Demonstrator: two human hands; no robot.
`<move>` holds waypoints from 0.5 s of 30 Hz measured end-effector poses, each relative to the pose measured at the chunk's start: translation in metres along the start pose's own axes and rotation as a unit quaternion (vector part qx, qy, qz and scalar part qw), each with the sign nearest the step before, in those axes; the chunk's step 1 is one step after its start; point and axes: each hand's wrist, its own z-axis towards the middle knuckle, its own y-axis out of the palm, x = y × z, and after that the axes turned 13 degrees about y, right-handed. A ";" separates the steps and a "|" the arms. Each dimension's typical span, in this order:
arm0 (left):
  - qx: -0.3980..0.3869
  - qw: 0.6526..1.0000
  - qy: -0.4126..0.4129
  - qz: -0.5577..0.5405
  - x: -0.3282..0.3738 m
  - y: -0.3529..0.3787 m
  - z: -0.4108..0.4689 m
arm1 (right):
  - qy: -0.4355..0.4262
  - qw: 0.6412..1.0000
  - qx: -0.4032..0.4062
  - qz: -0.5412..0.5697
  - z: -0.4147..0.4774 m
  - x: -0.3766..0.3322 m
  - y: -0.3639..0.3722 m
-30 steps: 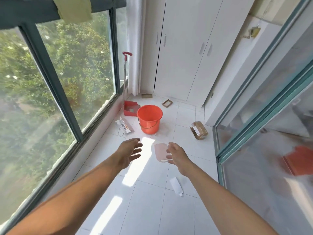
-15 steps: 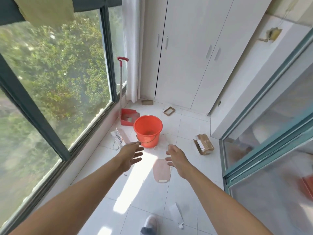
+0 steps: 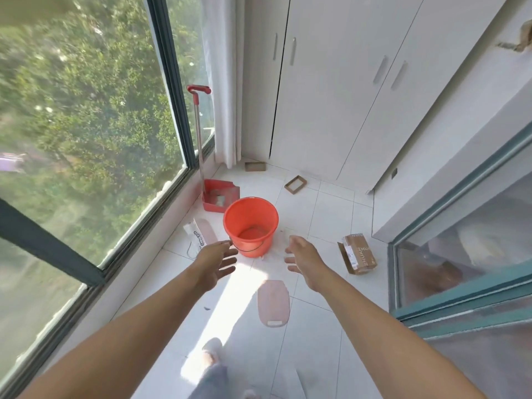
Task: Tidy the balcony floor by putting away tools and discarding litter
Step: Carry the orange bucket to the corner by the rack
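Risk (judged): wrapper (image 3: 195,237) lies at window-side floor edge, pink pad (image 3: 273,302) in path; stepping on either mid-reach could cause slip. One-sided grab could tip bucket (image 3: 250,226). Left hand (image 3: 214,263): fingers spread, empty, beside bucket, contact unclear. Bucket upright, mid-floor. Right hand (image 3: 302,259): spread, empty, just beside bucket. Cardboard box (image 3: 358,253) near sliding-door edge.

floor (image 3: 325,214): white tile | bucket (image 3: 250,226): upright, centre | dustpan (image 3: 220,195): just behind bucket | box (image 3: 358,253): right, apart | near pad (image 3: 273,302): flat | left pad (image 3: 207,232): beside packet (image 3: 193,239) | frames (image 3: 295,184): two, far end
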 end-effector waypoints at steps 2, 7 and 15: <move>0.002 1.000 -0.006 0.001 0.007 0.007 0.028 | 0.011 1.000 -0.004 -0.001 0.024 -0.011 -0.003; 0.002 1.000 -0.014 -0.001 0.026 0.019 0.098 | 0.026 1.000 0.004 -0.012 0.085 -0.045 -0.008; 0.022 0.998 -0.050 -0.008 0.060 0.025 0.229 | 0.062 0.998 0.012 -0.026 0.200 -0.122 0.004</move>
